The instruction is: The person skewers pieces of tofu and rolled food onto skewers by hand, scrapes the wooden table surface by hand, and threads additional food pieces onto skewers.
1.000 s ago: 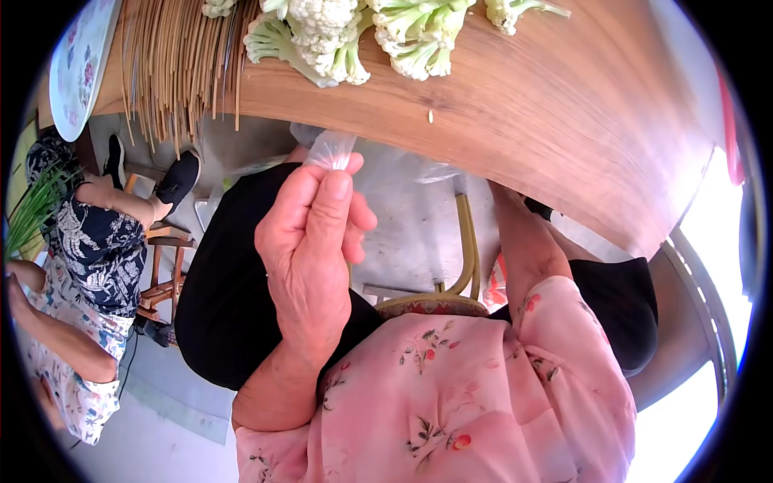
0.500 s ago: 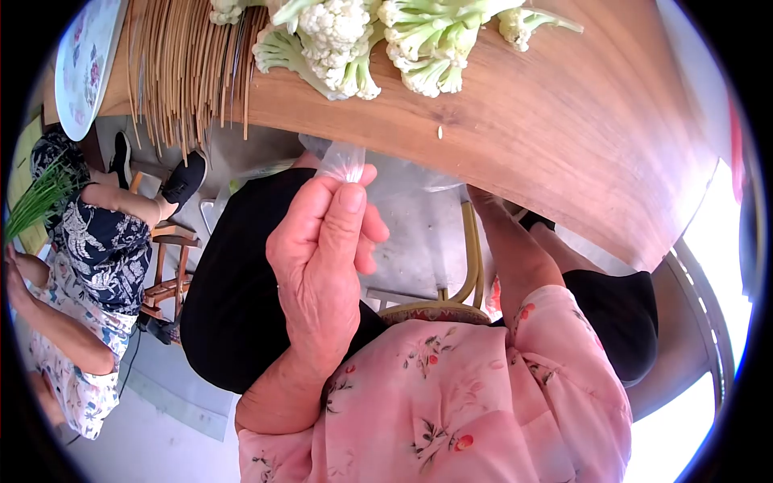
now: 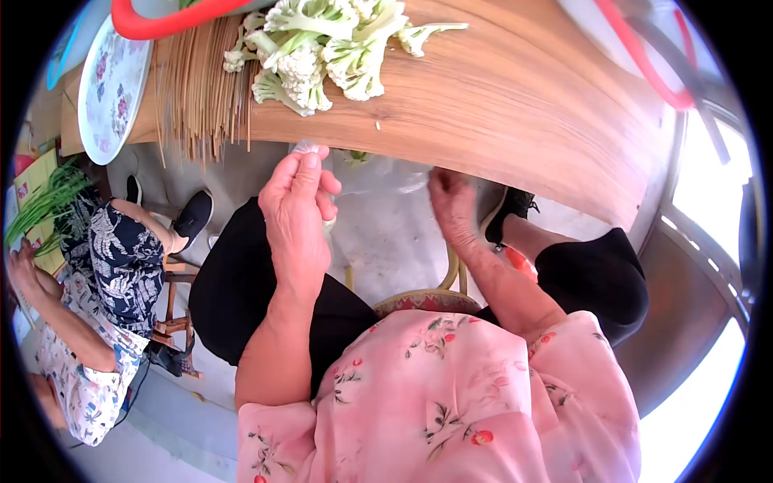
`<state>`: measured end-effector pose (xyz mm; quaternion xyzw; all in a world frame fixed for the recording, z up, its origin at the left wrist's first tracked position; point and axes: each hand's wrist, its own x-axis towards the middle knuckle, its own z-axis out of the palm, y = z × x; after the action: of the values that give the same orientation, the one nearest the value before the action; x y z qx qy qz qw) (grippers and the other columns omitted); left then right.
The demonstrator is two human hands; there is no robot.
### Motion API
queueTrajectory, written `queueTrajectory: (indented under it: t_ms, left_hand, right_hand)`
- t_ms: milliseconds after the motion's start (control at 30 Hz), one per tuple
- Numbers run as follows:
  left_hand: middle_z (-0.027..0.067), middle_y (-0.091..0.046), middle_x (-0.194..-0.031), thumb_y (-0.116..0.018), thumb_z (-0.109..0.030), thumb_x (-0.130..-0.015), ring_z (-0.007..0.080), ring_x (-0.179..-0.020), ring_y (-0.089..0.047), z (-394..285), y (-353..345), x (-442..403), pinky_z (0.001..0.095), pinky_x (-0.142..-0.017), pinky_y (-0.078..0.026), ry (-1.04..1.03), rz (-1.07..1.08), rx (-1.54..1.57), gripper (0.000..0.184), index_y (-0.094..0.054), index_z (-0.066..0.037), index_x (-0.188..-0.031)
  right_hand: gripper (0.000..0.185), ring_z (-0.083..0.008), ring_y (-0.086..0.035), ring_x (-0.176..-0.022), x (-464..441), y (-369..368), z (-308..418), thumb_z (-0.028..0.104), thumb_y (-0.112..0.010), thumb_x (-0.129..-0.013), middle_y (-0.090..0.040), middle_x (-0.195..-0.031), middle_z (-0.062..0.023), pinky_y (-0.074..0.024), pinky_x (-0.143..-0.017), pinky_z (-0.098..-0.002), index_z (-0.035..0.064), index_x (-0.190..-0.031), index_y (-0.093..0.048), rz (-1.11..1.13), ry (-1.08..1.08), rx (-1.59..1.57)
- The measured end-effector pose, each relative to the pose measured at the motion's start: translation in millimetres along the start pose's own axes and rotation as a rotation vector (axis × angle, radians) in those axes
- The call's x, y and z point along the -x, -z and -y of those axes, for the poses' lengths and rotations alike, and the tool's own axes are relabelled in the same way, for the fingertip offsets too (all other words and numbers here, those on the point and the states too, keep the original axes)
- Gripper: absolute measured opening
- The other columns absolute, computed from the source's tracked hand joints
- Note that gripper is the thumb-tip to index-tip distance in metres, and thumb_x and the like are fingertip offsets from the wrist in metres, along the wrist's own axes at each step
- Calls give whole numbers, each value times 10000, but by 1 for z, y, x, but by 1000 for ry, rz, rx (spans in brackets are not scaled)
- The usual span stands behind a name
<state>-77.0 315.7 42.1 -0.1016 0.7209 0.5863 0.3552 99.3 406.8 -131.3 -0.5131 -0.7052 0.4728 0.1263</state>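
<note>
Below the table edge, my left hand [image 3: 299, 193] pinches the gathered edge of a clear plastic bag [image 3: 386, 189] between thumb and fingers. My right hand [image 3: 452, 205] is closed at the bag's other side, its fingertips partly hidden near the table edge. The bag hangs spread between the two hands, over my lap. A bit of pale green vegetable [image 3: 353, 156] shows at the bag, just under the table edge. Above my left hand, cut cauliflower florets [image 3: 310, 60] lie in a heap on the wooden table [image 3: 499, 105].
Many thin wooden skewers [image 3: 205, 97] lie beside the florets, their ends over the edge. Left of them is a flowered plate [image 3: 117, 88]. Red rims [image 3: 153, 29] show at the top left and upper right. At left sits another person [image 3: 88, 322] near long green stalks [image 3: 48, 201].
My right hand has come into view from under the table edge. My left hand sits slightly further left and up. The view has shifted, showing more of the tabletop and the red rims.
</note>
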Motion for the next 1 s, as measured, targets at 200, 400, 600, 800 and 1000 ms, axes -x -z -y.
queueTrajectory:
  t_ms: [200,400,600,800,1000]
  left_hand:
    - [8,-501,-636,-524,-241,-908,46,-467,-361,-1,7,7,195,-447,-323,-16,35,44,265,-593,4,-984]
    - [10,-513,-646,-536,-241,-898,45,-444,-355,-6,14,14,217,-447,-349,-42,89,77,277,-586,16,-989]
    - [7,-508,-602,-586,-232,-864,50,-422,-351,-2,28,25,212,-417,-334,-25,197,125,228,-613,-14,-925]
    - [-3,-497,-581,-606,-220,-853,48,-417,-361,11,44,28,202,-412,-345,-42,212,147,202,-618,-24,-901]
    - [35,-587,-742,-639,-295,-825,72,-502,-442,19,21,51,195,-459,-369,-34,370,-108,282,-608,-28,-911]
  right_hand:
    - [285,-363,-549,-848,10,-8,43,132,-685,-735,-586,-902,-196,-441,-747,-403,3,-974,-598,11,272,-25]
    - [351,-313,-532,-962,2,-19,0,220,-726,-717,-597,-958,-177,-425,-810,-401,-12,-958,-617,-135,-202,-63]
    - [221,-171,-550,-739,-5,0,-5,181,-652,-738,-587,-766,-53,-442,-666,-313,4,-865,-623,32,-542,-550]
    - [128,-100,-509,-675,24,33,48,125,-628,-747,-576,-696,0,-413,-660,-229,28,-831,-631,27,-286,-688]
    - [123,-80,-519,-701,48,51,115,122,-613,-804,-607,-725,-10,-427,-682,-254,0,-786,-620,244,-75,-789]
